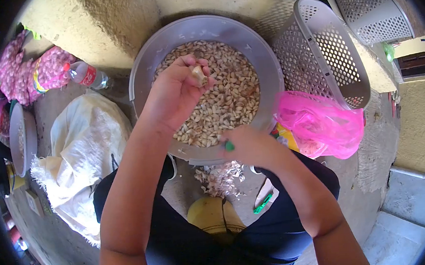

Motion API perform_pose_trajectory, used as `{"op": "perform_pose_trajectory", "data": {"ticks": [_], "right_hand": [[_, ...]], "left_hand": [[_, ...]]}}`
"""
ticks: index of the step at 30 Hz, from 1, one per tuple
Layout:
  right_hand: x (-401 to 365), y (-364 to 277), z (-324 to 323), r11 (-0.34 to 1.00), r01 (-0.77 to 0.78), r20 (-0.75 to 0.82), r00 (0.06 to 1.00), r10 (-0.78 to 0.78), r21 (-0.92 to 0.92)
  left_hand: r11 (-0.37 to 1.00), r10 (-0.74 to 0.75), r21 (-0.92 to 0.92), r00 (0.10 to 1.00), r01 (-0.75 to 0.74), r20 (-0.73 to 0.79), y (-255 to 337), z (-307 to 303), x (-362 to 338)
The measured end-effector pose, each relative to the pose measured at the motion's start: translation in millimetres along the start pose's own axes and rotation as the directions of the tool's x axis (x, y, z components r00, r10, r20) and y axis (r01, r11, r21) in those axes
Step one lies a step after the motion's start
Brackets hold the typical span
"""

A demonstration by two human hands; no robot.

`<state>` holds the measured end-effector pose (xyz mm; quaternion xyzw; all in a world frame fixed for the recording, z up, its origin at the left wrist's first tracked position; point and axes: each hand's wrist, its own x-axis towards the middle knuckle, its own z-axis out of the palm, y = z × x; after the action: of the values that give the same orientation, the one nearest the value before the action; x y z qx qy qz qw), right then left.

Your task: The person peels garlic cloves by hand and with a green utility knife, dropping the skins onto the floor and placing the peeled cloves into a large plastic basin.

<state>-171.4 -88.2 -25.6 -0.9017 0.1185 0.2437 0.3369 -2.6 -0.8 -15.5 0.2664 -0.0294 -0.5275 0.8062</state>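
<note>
Above a large grey basin (143,53) of garlic cloves (220,102), my left hand (182,85) is closed round a garlic piece (199,76), palm side up. My right hand (245,147) is over the basin's near rim, blurred by motion. Its fingers are wrapped round a small green-handled tool (229,145), whose blade I cannot make out. Below the basin a heap of garlic skins (220,178) lies on the floor between my feet.
A white sack (84,136) and a cola bottle (88,75) are at the left, near pink net bags of garlic (53,70). A perforated grey basket (315,51) and a pink plastic bag (320,125) stand at the right. A green cutter (263,204) lies by my right leg.
</note>
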Motion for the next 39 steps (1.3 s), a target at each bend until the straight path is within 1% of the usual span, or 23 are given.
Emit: {"op": "perform_pose_trajectory", "data": {"ticks": [2,3,5,8,9,11,12,14,17,18,20,21,23,24,26,27,29,32,33,35,36,38,39], "right_hand": [[-1.0,-10.3,-26.4,0.975,-0.068,-0.254,0.959,0.122,0.213],[2.0,-6.7,-30.7,0.940,-0.019,-0.327,0.935,0.137,0.339],[6.5,-0.1,-36.5,0.823,0.106,-0.455,0.868,0.196,0.557],[0.4,-11.4,-50.4,0.621,0.161,-0.421,0.857,0.298,0.767],[0.6,-12.6,-49.3,0.625,0.197,-0.457,0.842,0.287,0.755],[1.0,-15.4,-46.5,0.633,0.268,-0.529,0.806,0.266,0.727],[1.6,-13.7,-45.2,0.620,0.283,-0.539,0.797,0.272,0.732],[3.9,-9.2,-41.6,0.594,0.313,-0.557,0.781,0.283,0.741],[2.9,-9.6,-44.4,0.610,0.291,-0.555,0.776,0.300,0.737],[3.1,-8.7,-45.0,0.584,0.304,-0.548,0.780,0.302,0.753],[3.7,-7.2,-46.2,0.529,0.329,-0.537,0.787,0.303,0.782],[2.5,-8.5,-47.4,0.546,0.325,-0.545,0.781,0.305,0.772],[-0.7,-12.4,-50.5,0.580,0.316,-0.561,0.768,0.309,0.751],[0.3,-11.9,-49.8,0.666,0.338,-0.631,0.731,0.260,0.666],[2.7,-10.6,-47.4,0.807,0.362,-0.745,0.652,0.139,0.467],[2.4,-10.7,-47.4,0.821,0.352,-0.740,0.662,0.121,0.449],[0.8,-10.9,-48.5,0.849,0.333,-0.728,0.680,0.086,0.411],[-3.3,-15.0,-54.0,0.814,0.325,-0.702,0.699,0.136,0.482],[-3.3,-14.7,-54.1,0.822,0.327,-0.708,0.695,0.126,0.467],[-2.7,-13.9,-54.6,0.837,0.331,-0.720,0.686,0.103,0.436],[-1.6,-12.5,-54.0,0.835,0.351,-0.708,0.703,0.064,0.424],[0.8,-8.9,-52.3,0.827,0.391,-0.681,0.732,-0.014,0.403],[-0.1,-9.2,-54.2,0.777,0.397,-0.643,0.766,0.012,0.488]], "left_hand": [[0.990,0.029,0.140,0.999,-0.026,-0.015,-1.9,4.9,-0.3],[0.977,0.043,0.209,0.999,-0.038,-0.020,-3.1,7.3,-0.8],[0.956,0.016,0.294,1.000,-0.012,-0.012,-5.3,9.1,-1.9],[0.916,-0.033,0.400,0.999,0.026,0.009,-8.5,13.6,-4.2],[0.902,-0.051,0.431,0.999,0.039,0.017,-9.8,15.2,-4.5],[0.854,-0.048,0.519,0.994,-0.011,0.101,-14.0,13.6,-3.3],[0.827,-0.049,0.560,0.989,-0.039,0.142,-15.3,13.9,-3.2],[0.826,-0.058,0.564,0.989,-0.029,0.136,-16.8,16.9,-4.9],[0.819,-0.061,0.573,0.988,-0.032,0.142,-16.6,20.2,-6.3],[0.816,-0.059,0.578,0.988,-0.037,0.146,-16.6,20.5,-6.5],[0.895,-0.073,0.444,0.995,0.035,0.068,-17.7,22.0,-4.6],[0.926,-0.084,0.371,0.996,0.067,0.031,-17.8,22.4,-3.4],[0.920,-0.118,0.375,0.993,0.116,-0.018,-17.2,18.0,-1.8],[0.916,-0.135,0.375,0.990,0.141,-0.042,-16.9,14.3,-1.0],[0.908,-0.292,0.328,0.955,0.260,0.051,-16.1,0.8,0.8],[0.896,-0.365,0.308,0.926,0.320,0.100,-14.9,0.8,0.3],[0.897,-0.347,0.312,0.936,0.314,0.056,-19.5,5.1,-0.9],[0.895,-0.309,0.341,0.951,0.286,0.014,-19.0,12.3,-2.0],[0.894,-0.294,0.354,0.956,0.274,0.004,-18.4,13.2,-2.1],[0.875,-0.331,0.378,0.943,0.302,0.013,-16.0,12.4,-3.3],[0.865,-0.350,0.390,0.937,0.316,0.017,-14.7,13.4,-4.3],[0.831,-0.369,0.437,0.929,0.345,-0.034,-13.3,19.5,-8.2],[0.812,-0.377,0.459,0.924,0.361,-0.059,-11.9,23.1,-10.1]]}}
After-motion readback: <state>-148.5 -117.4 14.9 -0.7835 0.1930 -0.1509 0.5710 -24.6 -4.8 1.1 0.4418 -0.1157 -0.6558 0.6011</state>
